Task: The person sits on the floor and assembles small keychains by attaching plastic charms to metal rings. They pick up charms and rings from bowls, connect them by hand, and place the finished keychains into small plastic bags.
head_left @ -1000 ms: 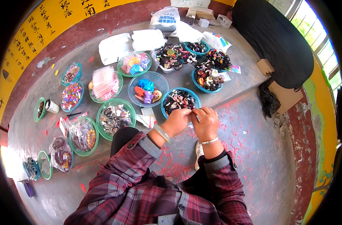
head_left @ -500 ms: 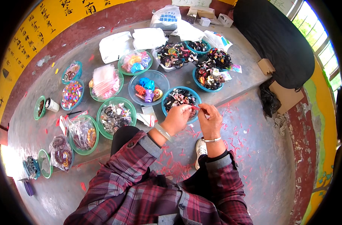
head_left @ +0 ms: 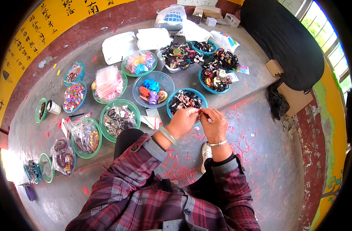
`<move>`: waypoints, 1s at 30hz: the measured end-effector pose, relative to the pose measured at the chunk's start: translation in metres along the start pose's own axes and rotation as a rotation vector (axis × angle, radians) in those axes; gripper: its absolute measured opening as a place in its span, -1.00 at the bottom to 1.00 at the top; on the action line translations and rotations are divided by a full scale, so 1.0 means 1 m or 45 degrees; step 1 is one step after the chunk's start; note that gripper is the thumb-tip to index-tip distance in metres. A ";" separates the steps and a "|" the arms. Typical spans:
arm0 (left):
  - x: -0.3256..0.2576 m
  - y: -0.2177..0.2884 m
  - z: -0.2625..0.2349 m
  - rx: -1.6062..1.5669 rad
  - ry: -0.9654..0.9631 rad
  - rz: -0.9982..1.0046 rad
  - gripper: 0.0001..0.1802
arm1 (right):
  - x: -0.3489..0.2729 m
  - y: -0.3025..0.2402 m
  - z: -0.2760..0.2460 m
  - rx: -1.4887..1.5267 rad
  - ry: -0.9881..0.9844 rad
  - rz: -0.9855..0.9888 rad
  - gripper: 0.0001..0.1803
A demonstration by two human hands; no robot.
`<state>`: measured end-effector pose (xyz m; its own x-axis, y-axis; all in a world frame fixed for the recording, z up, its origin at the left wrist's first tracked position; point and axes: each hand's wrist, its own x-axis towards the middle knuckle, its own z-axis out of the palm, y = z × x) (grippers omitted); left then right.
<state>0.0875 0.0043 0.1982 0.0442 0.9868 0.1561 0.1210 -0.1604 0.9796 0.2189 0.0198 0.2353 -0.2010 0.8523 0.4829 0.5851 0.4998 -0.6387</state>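
1. Both forearms, in plaid sleeves (head_left: 135,161), angle in from the lower edge; wrists bent inward, hands meeting at the fingertips.
2. Left hand (head_left: 181,123): back up, fingers curled under, thumb and forefinger pinching a small red piece (head_left: 199,111), mostly hidden.
3. Right hand (head_left: 215,126): knuckles raised, fingers bent, thumb and forefinger drawn in at the same red piece; cannot tell whether they grip it.
4. Red piece sits between the two hands, in front of the near rim of a blue bowl (head_left: 170,110) of dark hair ties (head_left: 185,100).
5. Pale bangle (head_left: 168,136) on left wrist, narrower bracelet (head_left: 218,143) on right.
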 end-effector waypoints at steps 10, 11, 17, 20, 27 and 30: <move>-0.001 0.000 0.001 -0.210 0.000 -0.071 -0.78 | -0.001 0.005 0.003 0.088 -0.013 0.057 -0.86; -0.001 0.000 0.003 -0.254 0.037 -0.061 -0.79 | -0.003 0.009 0.005 0.167 -0.016 0.107 -0.85; 0.001 -0.006 0.000 -0.124 0.014 -0.013 -0.78 | -0.003 0.013 0.006 0.310 -0.052 0.270 -0.82; 0.001 -0.004 -0.003 -0.050 0.002 -0.025 -0.78 | -0.002 0.011 0.004 0.296 -0.052 0.275 -0.81; 0.002 0.000 -0.005 -0.046 -0.025 -0.077 -0.77 | -0.001 0.005 0.001 0.282 -0.057 0.280 -0.77; 0.002 0.003 -0.005 -0.069 -0.012 -0.065 -0.76 | -0.001 0.006 0.002 0.356 -0.029 0.342 -0.79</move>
<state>0.0827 0.0055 0.2022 0.0489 0.9933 0.1048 0.0697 -0.1080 0.9917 0.2216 0.0220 0.2296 -0.0889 0.9603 0.2645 0.3831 0.2781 -0.8809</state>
